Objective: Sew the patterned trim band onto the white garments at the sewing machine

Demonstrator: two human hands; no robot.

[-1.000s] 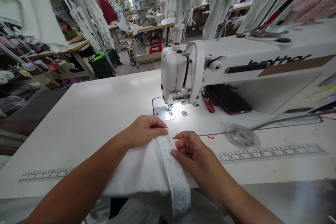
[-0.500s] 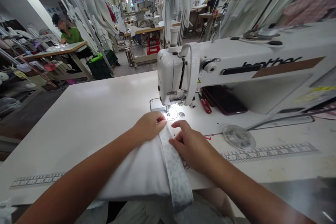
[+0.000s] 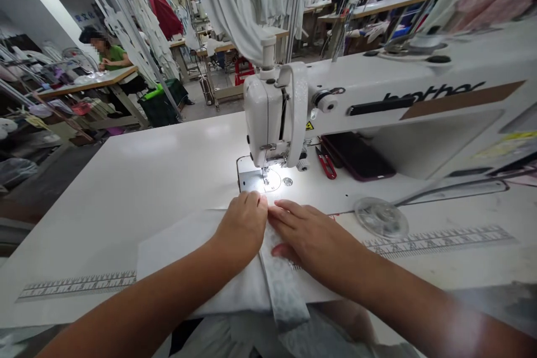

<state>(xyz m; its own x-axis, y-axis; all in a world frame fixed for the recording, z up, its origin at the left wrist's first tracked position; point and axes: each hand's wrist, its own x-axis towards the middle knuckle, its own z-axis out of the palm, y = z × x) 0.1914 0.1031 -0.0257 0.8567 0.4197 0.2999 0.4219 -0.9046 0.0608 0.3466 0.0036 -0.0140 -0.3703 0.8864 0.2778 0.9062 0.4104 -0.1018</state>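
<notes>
A piece of white fabric [image 3: 180, 243] lies on the sewing table, with a pale grey patterned strip [image 3: 283, 288] along its right edge, hanging over the table's front. My left hand [image 3: 243, 226] is closed on the top of the fabric beside the strip, its fingertips just in front of the needle plate. Stretched over the strip, my right hand [image 3: 304, 229] rests with its fingertips near my left ones and its thumb apart. The sewing machine's presser foot [image 3: 265, 178] stands just beyond both hands; no fabric shows under it.
Red-handled thread snips [image 3: 326, 163] and a dark phone [image 3: 361, 158] lie under the machine arm [image 3: 403, 86]. A clear round dish [image 3: 381, 217] sits at right, near a printed ruler [image 3: 440, 243]. A person in green [image 3: 113, 59] sits at another table.
Both hands and the fabric top have come slightly back from the needle. My left hand has turned knuckles-up; my right fingers have straightened onto the strip. More white fabric shows at left.
</notes>
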